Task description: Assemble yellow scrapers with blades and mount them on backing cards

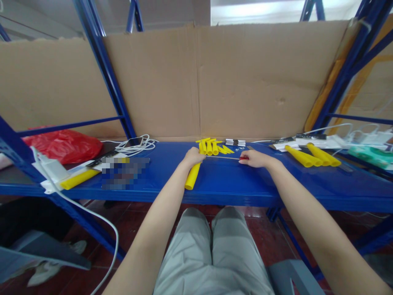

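My left hand (193, 156) is closed round the upper end of a yellow tapered tube (192, 177), whose wide end points toward me over the blue shelf (233, 180). A long thin metal rod with a red handle, looking like a screwdriver (223, 157), spans the space between my hands. My right hand (254, 158) grips it at the red handle. The rod's far end meets my left fingers; whether it touches the tube is hidden. Just behind my hands lie several yellow cones (209, 146) and small yellow pointed pieces (227, 149).
Small white-and-black parts (235, 142) lie behind the rod. More yellow cones (313, 155) rest at the right. At the left are a coiled white cable (139, 143), a red plastic bag (66, 143) and another yellow tube (80, 179). Cardboard (245, 82) walls the back; blue posts (106, 69) flank it.
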### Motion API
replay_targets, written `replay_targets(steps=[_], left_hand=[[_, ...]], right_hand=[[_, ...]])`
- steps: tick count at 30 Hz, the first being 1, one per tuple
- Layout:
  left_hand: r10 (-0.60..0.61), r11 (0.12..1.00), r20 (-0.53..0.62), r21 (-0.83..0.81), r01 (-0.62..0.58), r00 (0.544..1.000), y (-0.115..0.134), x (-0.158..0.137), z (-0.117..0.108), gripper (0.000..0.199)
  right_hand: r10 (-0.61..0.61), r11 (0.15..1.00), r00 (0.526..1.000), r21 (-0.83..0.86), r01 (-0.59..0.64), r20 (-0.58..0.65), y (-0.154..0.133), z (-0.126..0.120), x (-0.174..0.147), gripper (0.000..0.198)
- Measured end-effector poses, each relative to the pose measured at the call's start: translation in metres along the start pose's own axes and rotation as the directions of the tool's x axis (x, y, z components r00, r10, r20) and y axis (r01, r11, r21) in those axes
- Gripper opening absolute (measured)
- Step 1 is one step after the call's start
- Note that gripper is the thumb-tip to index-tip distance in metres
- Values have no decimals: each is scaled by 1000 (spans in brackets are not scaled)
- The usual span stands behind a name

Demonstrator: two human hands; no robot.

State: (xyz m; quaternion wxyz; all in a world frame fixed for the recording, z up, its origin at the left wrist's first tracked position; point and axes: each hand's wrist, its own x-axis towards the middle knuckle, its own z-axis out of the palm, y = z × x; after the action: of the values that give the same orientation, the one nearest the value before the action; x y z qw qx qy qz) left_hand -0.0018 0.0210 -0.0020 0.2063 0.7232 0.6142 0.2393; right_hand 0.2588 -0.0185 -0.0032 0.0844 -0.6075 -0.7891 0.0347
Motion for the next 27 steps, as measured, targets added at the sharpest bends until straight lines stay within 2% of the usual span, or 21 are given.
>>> replay_targets(steps=[9, 18, 23, 27], left_hand=[[-30, 998, -131, -50, 23, 991, -1, 3, -2, 23], [75, 978, -213, -174, -114, 974, -6, 10, 7, 48], [90, 987, -260, -102, -120, 961, -1, 2, 5, 62], [95, 995, -247, 2, -98, 964, 4, -5, 4, 64]], right_hand=[[77, 993, 997, -92, -76, 8, 7, -1, -1, 21], [34, 998, 998, -44, -36, -45, 9, 2, 0, 18], [74, 997, 992, -18, -76, -98, 7, 2, 1, 28], [144, 989, 967, 8, -146, -211, 4, 0, 2, 32]])
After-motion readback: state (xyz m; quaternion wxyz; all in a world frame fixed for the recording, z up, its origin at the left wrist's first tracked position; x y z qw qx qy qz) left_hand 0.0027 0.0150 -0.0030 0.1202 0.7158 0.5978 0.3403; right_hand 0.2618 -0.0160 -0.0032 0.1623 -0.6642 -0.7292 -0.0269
